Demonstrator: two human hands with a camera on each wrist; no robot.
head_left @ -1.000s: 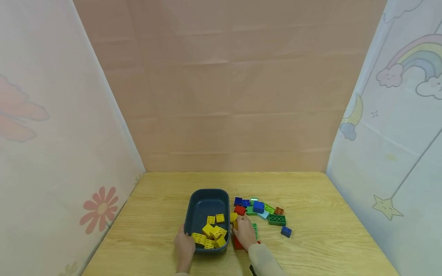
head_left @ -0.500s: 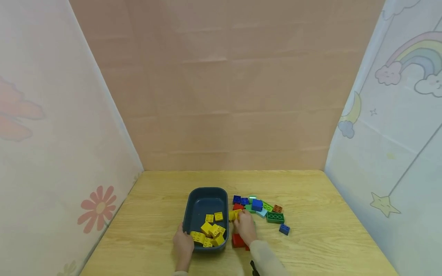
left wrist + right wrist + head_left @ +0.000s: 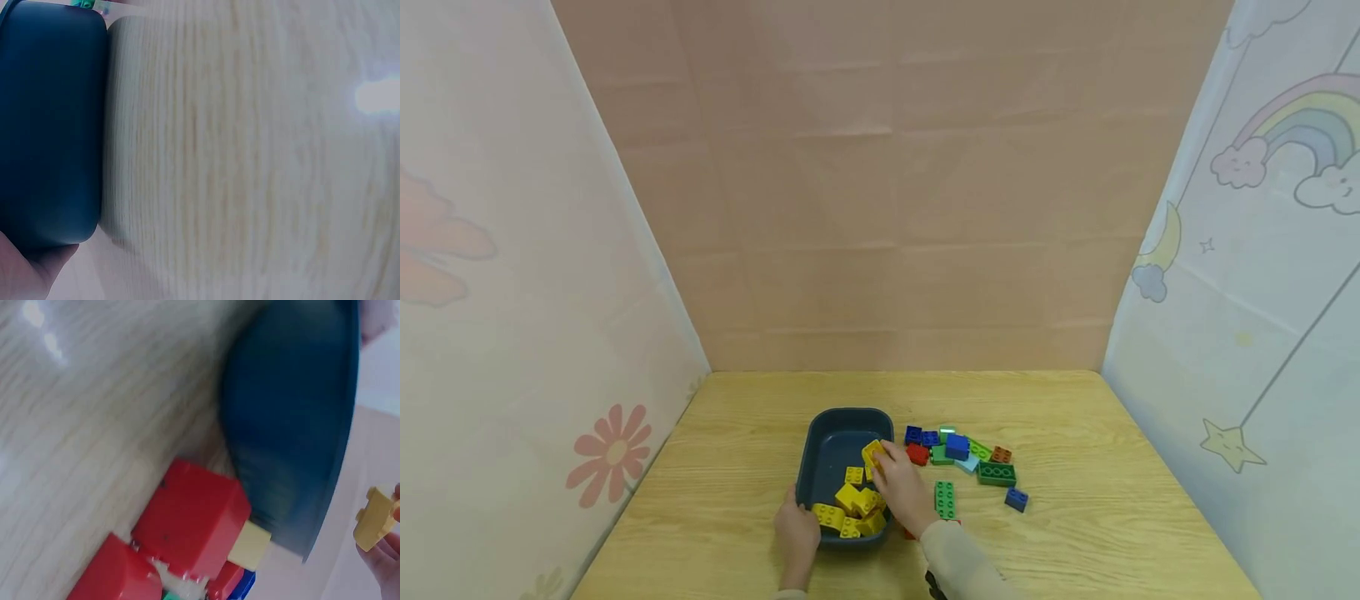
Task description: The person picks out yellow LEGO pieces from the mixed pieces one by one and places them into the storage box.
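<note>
A dark blue rectangular bin [image 3: 807,467] holds several yellow toy building bricks [image 3: 850,497], mostly heaped at its near end. My left hand [image 3: 797,529] grips the bin's near left side, and the left wrist view shows the thumb and palm against the bin's outer wall [image 3: 53,125]. Over the right part of the bin, my right hand [image 3: 904,487] pinches a yellow brick [image 3: 872,452]. That held yellow brick [image 3: 375,519] stands beyond the bin's rim in the right wrist view. Another yellow brick [image 3: 250,544] lies outside the bin, by a red brick [image 3: 194,515].
Right of the bin lie loose bricks: a dark green brick [image 3: 997,474], a light green brick [image 3: 945,498], a blue brick [image 3: 957,447], a red brick [image 3: 917,454] and an orange-brown brick [image 3: 1002,454]. A small blue brick [image 3: 1017,499] sits farthest right on the wooden table [image 3: 1090,500].
My right hand has picked up a yellow brick from beside the bin and moved it left over the bin, uncovering the light green brick. The left hand keeps its grip.
</note>
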